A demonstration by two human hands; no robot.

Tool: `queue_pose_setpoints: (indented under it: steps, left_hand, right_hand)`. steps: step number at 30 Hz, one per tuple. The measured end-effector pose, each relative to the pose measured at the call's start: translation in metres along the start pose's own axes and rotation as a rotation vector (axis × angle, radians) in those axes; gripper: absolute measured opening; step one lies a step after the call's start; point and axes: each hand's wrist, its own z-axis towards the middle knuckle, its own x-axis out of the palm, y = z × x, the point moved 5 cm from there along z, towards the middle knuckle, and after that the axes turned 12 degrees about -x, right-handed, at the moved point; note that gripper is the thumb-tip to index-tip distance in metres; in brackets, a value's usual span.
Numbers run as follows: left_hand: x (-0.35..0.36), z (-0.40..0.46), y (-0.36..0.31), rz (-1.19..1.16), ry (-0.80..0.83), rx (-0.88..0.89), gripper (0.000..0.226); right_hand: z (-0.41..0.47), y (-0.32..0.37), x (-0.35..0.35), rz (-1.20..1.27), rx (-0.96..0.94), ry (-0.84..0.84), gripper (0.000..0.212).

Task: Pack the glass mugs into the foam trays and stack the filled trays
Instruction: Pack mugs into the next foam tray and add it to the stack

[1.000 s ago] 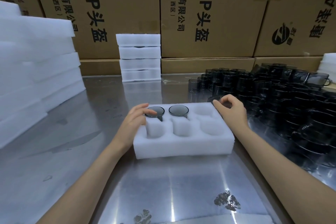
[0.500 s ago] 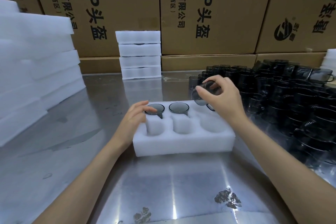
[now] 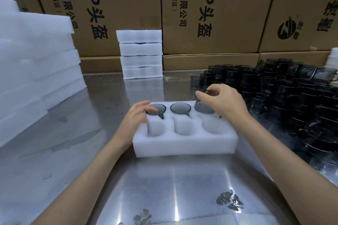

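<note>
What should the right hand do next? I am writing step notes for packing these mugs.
Probably lower the mug it grips straight down into the far right pocket of the foam tray. The right hand holds it tilted just above that pocket, the other two far pockets are filled, and the left hand steadies the tray.

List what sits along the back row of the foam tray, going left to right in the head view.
Left hand resting on the first mug → second mug → third mug, held by the right hand and tilted over the last back pocket of the tray.
</note>
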Motion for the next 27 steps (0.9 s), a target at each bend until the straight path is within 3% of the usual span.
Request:
queue_pose_setpoints:
  steps: [5, 12, 15, 18, 21, 27]
  left_hand:
    - [0.000, -0.001, 0.000, -0.003, 0.001, -0.013, 0.028]
    - [0.000, -0.002, -0.005, 0.042, -0.017, -0.013, 0.036]
    - [-0.002, -0.005, -0.010, 0.069, -0.017, -0.015, 0.039]
    - [-0.004, -0.007, -0.018, 0.098, -0.029, 0.005, 0.041]
    - [-0.002, -0.011, -0.030, 0.256, -0.061, 0.080, 0.044]
    - [0.040, -0.021, -0.075, 0.724, 0.095, 0.325, 0.063]
  right_hand:
    - [0.000, 0.004, -0.001, -0.128, -0.013, 0.011, 0.044]
    - [0.000, 0.009, -0.001, -0.239, -0.048, 0.036, 0.051]
    - [-0.002, 0.006, -0.003, -0.201, -0.063, 0.087, 0.059]
    - [-0.007, 0.002, -0.014, -0.011, -0.108, 0.007, 0.051]
    - [-0.019, -0.003, -0.023, 0.114, -0.195, -0.078, 0.041]
    - [-0.041, -0.022, -0.012, 0.116, -0.317, 0.120, 0.045]
